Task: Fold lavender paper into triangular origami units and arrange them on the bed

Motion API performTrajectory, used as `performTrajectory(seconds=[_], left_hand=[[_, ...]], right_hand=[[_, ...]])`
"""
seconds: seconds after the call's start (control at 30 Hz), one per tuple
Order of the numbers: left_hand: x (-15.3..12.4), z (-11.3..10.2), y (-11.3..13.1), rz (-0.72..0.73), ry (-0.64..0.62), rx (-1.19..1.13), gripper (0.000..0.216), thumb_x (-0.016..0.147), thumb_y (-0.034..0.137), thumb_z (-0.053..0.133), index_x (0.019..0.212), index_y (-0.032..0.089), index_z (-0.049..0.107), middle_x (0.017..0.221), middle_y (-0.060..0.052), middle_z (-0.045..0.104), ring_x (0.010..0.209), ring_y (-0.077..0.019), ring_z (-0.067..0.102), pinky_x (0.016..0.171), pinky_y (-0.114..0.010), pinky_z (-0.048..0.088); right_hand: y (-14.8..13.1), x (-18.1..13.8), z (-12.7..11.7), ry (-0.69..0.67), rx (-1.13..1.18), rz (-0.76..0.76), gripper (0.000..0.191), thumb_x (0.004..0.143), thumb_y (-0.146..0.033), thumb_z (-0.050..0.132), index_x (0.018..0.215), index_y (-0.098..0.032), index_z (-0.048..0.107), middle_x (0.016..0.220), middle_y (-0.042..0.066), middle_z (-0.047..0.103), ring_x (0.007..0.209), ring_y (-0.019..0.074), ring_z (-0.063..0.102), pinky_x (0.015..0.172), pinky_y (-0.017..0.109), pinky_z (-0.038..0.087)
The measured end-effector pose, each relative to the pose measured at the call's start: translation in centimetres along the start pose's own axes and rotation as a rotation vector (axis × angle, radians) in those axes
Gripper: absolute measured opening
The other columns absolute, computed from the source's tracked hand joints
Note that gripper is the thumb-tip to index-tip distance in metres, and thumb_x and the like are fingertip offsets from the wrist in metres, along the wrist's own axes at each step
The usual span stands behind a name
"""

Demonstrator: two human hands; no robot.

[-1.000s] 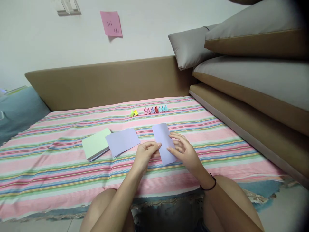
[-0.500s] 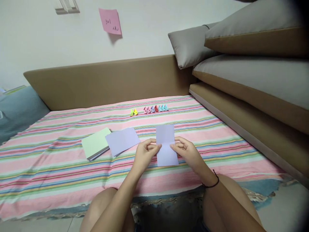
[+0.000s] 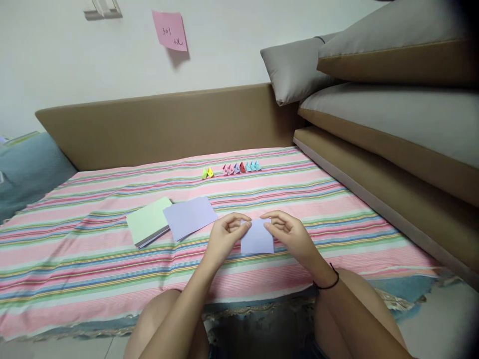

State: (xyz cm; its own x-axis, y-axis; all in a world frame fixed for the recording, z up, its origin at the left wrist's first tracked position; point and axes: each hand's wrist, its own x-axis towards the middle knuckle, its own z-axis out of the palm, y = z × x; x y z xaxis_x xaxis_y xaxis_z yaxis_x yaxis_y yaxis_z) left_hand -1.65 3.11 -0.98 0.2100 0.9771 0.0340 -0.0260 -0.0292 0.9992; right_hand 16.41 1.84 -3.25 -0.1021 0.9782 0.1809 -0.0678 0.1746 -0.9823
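Note:
A small lavender paper slip (image 3: 257, 238), folded in half, is held over the striped cloth (image 3: 93, 269). My left hand (image 3: 224, 237) pinches its upper left corner and my right hand (image 3: 290, 234) pinches its upper right corner. To the left lie a lavender paper stack (image 3: 190, 217) and a pale green paper stack (image 3: 147, 228). Further back, a row of several small folded paper pieces (image 3: 239, 168) in pink, red and blue stands beside two yellow-green ones (image 3: 207, 173).
A tan padded backrest (image 3: 160, 124) runs behind the cloth. Stacked tan and grey cushions (image 3: 392, 119) and a grey pillow (image 3: 295, 70) rise at the right. A pink note (image 3: 170, 31) hangs on the wall. My bare knees show at the bottom.
The lavender slip was turned upright between my hands, then its top half was folded down onto the lower half. Both hands shifted to pinch the upper corners.

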Motion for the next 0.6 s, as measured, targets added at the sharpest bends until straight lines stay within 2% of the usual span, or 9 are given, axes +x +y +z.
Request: performTrajectory(seconds=[0.07, 0.13, 0.3, 0.47, 0.6], left_hand=[[0.04, -0.03, -0.14, 0.034, -0.003, 0.033, 0.031, 0.068, 0.033, 0.075, 0.093, 0.016, 0.066, 0.054, 0.005, 0.052, 0.05, -0.0078, 0.047, 0.05, -0.019, 0.037], [0.08, -0.05, -0.27, 0.057, -0.005, 0.088, 0.033, 0.07, 0.033, 0.074, 0.096, 0.016, 0.066, 0.057, 0.003, 0.056, 0.051, -0.0086, 0.049, 0.051, -0.02, 0.038], [0.05, 0.16, -0.55, 0.141, 0.024, 0.241, 0.022, 0.071, 0.036, 0.072, 0.075, 0.014, 0.072, 0.075, -0.006, 0.07, 0.064, -0.0149, 0.059, 0.057, -0.023, 0.044], [-0.07, 0.47, -0.6, 0.115, 0.007, 0.246, 0.02, 0.071, 0.034, 0.072, 0.074, 0.014, 0.072, 0.071, -0.006, 0.07, 0.059, -0.0145, 0.059, 0.052, -0.022, 0.042], [-0.11, 0.5, -0.58, 0.125, -0.016, 0.268, 0.016, 0.073, 0.03, 0.069, 0.074, 0.014, 0.072, 0.074, -0.007, 0.072, 0.066, -0.0163, 0.062, 0.058, -0.023, 0.045]], right_hand=[[0.36, 0.01, 0.08, -0.007, 0.016, 0.01, 0.027, 0.079, -0.034, 0.065, 0.102, -0.02, 0.061, 0.065, -0.004, 0.054, 0.062, 0.0121, 0.054, 0.06, 0.025, 0.044], [0.5, -0.02, 0.13, -0.016, 0.027, 0.015, 0.023, 0.08, -0.034, 0.064, 0.097, -0.019, 0.062, 0.069, -0.002, 0.059, 0.066, 0.0127, 0.057, 0.062, 0.025, 0.045], [0.31, -0.13, 0.15, -0.029, -0.025, -0.006, 0.017, 0.081, -0.036, 0.064, 0.084, -0.019, 0.064, 0.077, 0.002, 0.064, 0.074, 0.0156, 0.06, 0.067, 0.027, 0.047], [0.43, -0.29, 0.41, -0.016, -0.071, -0.018, 0.018, 0.082, -0.036, 0.062, 0.08, -0.019, 0.064, 0.075, 0.002, 0.062, 0.072, 0.0153, 0.059, 0.064, 0.026, 0.046], [0.53, -0.33, 0.83, -0.006, -0.145, -0.023, 0.016, 0.083, -0.034, 0.06, 0.079, -0.018, 0.063, 0.069, 0.0, 0.06, 0.063, 0.0134, 0.057, 0.058, 0.025, 0.043]])
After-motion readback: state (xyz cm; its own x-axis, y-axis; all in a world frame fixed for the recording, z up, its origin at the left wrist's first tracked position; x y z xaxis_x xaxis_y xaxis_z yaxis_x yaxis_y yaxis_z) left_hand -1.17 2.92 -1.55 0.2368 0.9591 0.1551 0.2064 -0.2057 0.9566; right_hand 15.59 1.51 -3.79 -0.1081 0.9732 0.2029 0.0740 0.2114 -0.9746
